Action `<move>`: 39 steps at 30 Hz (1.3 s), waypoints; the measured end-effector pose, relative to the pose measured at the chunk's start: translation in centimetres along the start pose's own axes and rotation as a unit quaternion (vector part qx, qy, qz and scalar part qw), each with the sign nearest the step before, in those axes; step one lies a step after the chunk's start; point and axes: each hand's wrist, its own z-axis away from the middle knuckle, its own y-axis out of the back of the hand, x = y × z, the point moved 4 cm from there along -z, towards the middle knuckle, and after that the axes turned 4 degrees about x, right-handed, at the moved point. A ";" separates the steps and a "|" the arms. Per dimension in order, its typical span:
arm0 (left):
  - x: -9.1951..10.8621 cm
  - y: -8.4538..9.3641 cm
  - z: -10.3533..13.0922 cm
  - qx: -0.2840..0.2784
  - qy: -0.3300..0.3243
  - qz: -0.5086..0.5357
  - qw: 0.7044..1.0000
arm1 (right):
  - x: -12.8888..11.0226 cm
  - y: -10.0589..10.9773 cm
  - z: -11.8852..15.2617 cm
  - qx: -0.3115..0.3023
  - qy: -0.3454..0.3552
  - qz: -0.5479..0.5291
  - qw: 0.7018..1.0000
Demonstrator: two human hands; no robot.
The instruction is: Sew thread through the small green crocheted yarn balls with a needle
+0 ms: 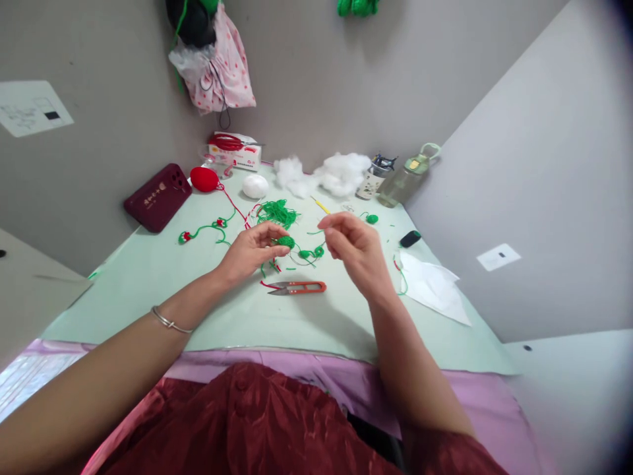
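- Within the left grip [251, 251], held: a green crocheted piece [286, 243]
- Beside it, the right grip [359, 254], pinched narrow, contents unclear
- Below both, orange-handled thread snips [295, 287]

green crocheted piece [286, 243] | small, rounded | pinched in left fingers [271, 252] | green strand [314, 232] | thin, by right fingers [341, 222]

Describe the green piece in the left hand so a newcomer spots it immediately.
On the pale tabletop, look beyond the orange-handled snips. There the left hand pinches a small, rounded green piece between thumb and fingers, unlike the tangled green yarn behind it.
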 end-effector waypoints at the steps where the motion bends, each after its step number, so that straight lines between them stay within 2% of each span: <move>1: 0.0 0.0 0.0 0.001 -0.007 -0.004 1.000 | 0.8 -0.5 -0.1 -0.001 -0.005 0.025 1.000; 4: 0.0 -0.2 0.2 0.008 -0.030 -0.009 0.999 | 2.6 -1.8 -0.1 -0.015 -0.002 0.093 0.996; 7: -0.1 -0.4 0.4 0.010 -0.048 -0.020 0.999 | 3.1 -2.9 0.1 -0.021 0.031 0.150 0.988; 14: 0.0 -0.8 0.9 0.010 -0.085 -0.072 0.994 | 4.1 -3.7 -0.2 -0.028 0.035 0.210 0.977; 17: 0.2 -1.0 1.0 0.009 -0.099 -0.088 0.991 | 4.1 -4.1 0.0 -0.013 0.053 0.232 0.971; 20: 0.0 -1.1 0.9 0.008 -0.086 -0.073 0.994 | 3.4 -4.7 0.5 0.005 0.105 0.251 0.962; 23: -0.3 -1.0 0.8 0.004 -0.067 -0.049 0.997 | 3.0 -5.0 0.7 -0.014 0.115 0.223 0.968; 26: -0.3 -0.6 0.5 0.017 -0.068 -0.034 0.997 | 3.0 -4.1 0.3 -0.037 0.054 0.092 0.994; 29: -0.3 -0.3 0.3 0.022 -0.054 -0.046 0.997 | 2.3 -2.0 -0.4 -0.028 0.024 -0.042 0.998; 35: -0.6 0.0 0.2 0.015 -0.018 -0.076 0.997 | -1.3 3.1 -0.5 0.083 0.083 -0.126 0.985; 39: -0.7 -0.2 0.2 0.002 -0.023 -0.100 0.995 | -3.4 4.0 0.4 0.114 0.129 -0.151 0.973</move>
